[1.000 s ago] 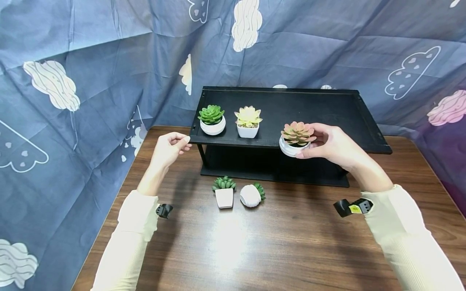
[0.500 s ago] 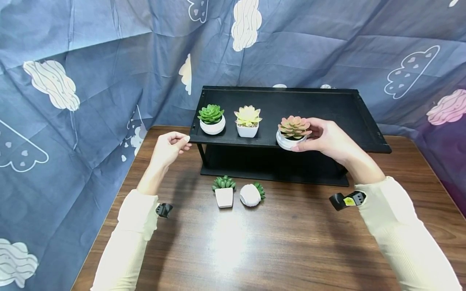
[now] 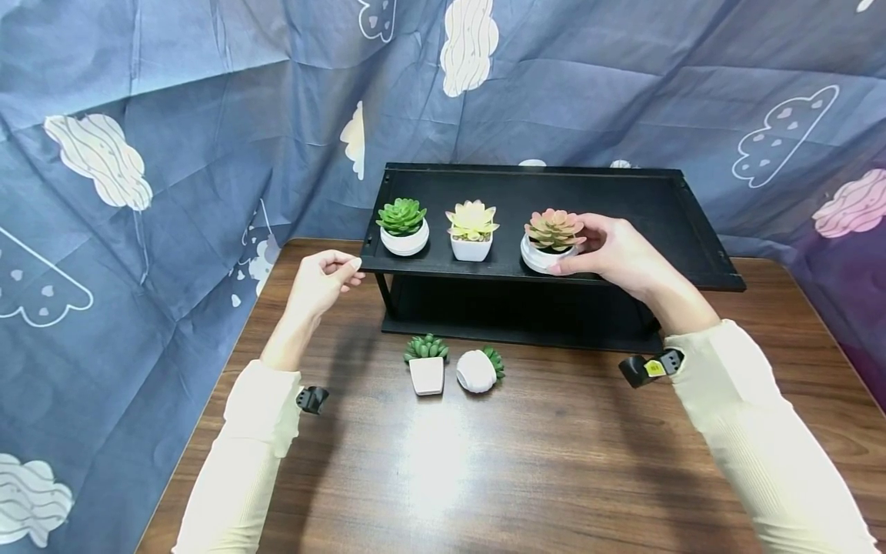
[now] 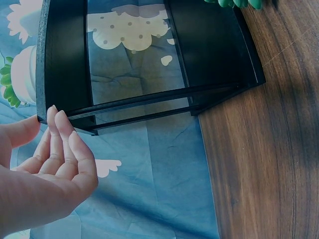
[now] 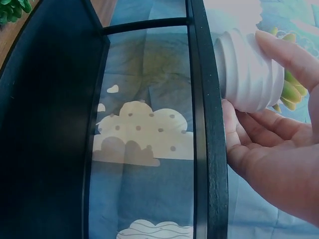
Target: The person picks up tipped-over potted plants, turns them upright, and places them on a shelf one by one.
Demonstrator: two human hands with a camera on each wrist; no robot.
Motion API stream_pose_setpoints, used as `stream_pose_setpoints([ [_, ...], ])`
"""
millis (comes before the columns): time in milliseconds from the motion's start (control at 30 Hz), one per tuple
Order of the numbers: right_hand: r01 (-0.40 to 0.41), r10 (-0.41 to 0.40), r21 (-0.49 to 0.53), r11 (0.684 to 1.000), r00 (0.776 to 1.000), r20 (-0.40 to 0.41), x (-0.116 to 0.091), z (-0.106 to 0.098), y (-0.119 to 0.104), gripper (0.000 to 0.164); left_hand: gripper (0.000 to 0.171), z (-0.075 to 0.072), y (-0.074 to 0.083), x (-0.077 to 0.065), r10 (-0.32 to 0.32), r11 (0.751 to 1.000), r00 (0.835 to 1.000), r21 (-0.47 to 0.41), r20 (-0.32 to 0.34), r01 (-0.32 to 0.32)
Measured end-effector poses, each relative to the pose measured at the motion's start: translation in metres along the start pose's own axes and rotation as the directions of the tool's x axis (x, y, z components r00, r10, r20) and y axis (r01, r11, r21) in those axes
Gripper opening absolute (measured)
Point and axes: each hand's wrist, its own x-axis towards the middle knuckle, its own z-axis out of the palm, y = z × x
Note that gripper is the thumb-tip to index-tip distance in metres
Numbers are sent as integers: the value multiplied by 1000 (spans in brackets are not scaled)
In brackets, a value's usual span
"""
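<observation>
My right hand grips a white round pot holding a pinkish succulent, close over the front part of the black shelf's top. In the right wrist view, thumb and fingers lie around the ribbed white pot, right at the shelf's edge. At the shelf's front left corner, my left hand pinches the top board between thumb and fingertips; the left wrist view shows this hand at the board's edge. On the shelf top stand a green succulent in a round white pot and a yellow succulent in a square one.
Two more potted succulents lie tipped on the wooden table before the shelf: one in a square pot, one in a round pot. The lower black board sits beneath the top. A blue cloud-print cloth hangs behind.
My right hand has carried the pinkish succulent back and slightly left, from the shelf's front edge to over its top. The left hand has stayed at the corner.
</observation>
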Motion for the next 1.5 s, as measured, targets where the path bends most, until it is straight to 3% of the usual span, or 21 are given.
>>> stream_pose_setpoints([
  [833,-21,22,32,999,999,-25,11,2,1,48,22,1,-2,1,6,1000,1000,-24,3,-6],
  [1500,-15,15,78,997,1000,1,9,1,1,51,21,0,-1,1,1,1000,1000,-21,3,-1],
])
